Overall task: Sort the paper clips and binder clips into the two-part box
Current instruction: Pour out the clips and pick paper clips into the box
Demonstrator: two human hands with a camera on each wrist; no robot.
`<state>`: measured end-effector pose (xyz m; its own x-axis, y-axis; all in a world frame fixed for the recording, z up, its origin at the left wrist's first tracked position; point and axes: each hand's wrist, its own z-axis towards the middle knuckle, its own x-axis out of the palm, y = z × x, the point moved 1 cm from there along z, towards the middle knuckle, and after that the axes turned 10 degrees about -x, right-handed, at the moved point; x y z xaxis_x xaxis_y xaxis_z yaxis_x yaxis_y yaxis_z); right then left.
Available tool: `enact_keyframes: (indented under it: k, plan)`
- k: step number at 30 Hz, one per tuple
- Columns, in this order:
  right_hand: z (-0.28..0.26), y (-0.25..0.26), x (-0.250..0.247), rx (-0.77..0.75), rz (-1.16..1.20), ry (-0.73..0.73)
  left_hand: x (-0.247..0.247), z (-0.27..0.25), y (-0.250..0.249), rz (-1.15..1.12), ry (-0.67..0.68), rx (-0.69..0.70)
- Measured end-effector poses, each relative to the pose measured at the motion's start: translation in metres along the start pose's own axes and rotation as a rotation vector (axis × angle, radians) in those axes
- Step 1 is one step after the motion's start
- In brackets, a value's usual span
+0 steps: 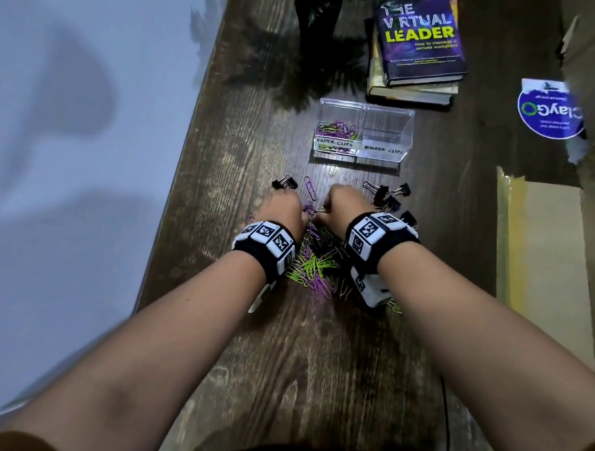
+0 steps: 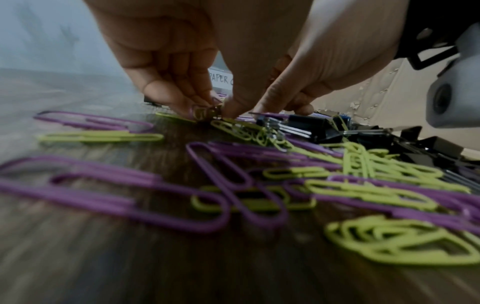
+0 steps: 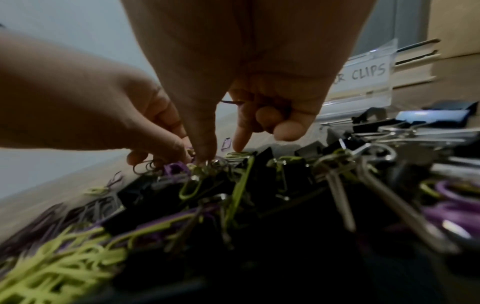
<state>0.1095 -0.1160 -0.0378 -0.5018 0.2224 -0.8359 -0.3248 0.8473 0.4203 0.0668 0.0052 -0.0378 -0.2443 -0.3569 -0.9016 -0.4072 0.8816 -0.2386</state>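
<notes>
Left grip (image 1: 285, 205): fingers curled, pinching a small clip (image 2: 205, 113) at the far edge of the pile.
Right grip (image 1: 342, 202): fingers bent down onto the same spot; whether it holds anything cannot be told.
Paper clips (image 1: 316, 264): purple and green, heaped on the worktop (image 1: 311, 355) under both wrists.
Binder clips (image 1: 389, 196): black, just right of the right grip.
Box (image 1: 364, 131): beyond both grips; paper clips in its left half.
</notes>
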Motion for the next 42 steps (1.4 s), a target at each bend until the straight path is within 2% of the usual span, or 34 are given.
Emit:
enact_keyframes:
  k: [4,8,13,17,19,22,24,25,29,32,39,42]
  plan:
    - [0.003,0.007,0.005,-0.022,-0.035,0.040,0.000,0.003,0.003,-0.114,0.029,0.003]
    - [0.001,0.008,0.004,-0.006,-0.011,0.051,0.001,0.004,0.015,-0.480,0.033,-0.096]
    - [-0.008,0.001,-0.017,0.079,0.411,-0.046,-0.010,-0.001,0.032,-1.050,0.189,-0.251]
    - [-0.016,0.001,-0.033,0.163,0.927,-0.074,-0.018,0.000,0.050,-1.294,0.218,-0.372]
    - [-0.015,0.002,-0.035,0.205,1.062,-0.085,-0.019,0.001,0.058,-1.354,0.204,-0.460]
    - [-0.009,0.005,-0.029,0.254,1.162,-0.076,-0.016,-0.001,0.068,-1.306,0.193,-0.538]
    - [-0.005,0.009,-0.023,0.231,1.054,-0.028,-0.014,-0.003,0.072,-1.224,0.204,-0.559]
    - [-0.003,0.011,-0.021,0.184,0.907,-0.002,-0.012,-0.005,0.075,-1.116,0.197,-0.535]
    - [0.000,0.029,-0.016,-0.102,0.225,0.038,-0.005,-0.015,0.083,-0.565,0.106,-0.240]
    - [0.005,0.033,-0.011,-0.170,-0.002,0.146,-0.001,-0.019,0.087,-0.331,0.100,-0.081]
    - [0.011,0.035,-0.001,-0.135,-0.129,0.220,-0.004,-0.014,0.087,-0.114,0.040,0.040]
    - [0.013,0.030,-0.003,-0.085,-0.001,0.176,-0.005,-0.009,0.084,-0.062,0.073,0.056]
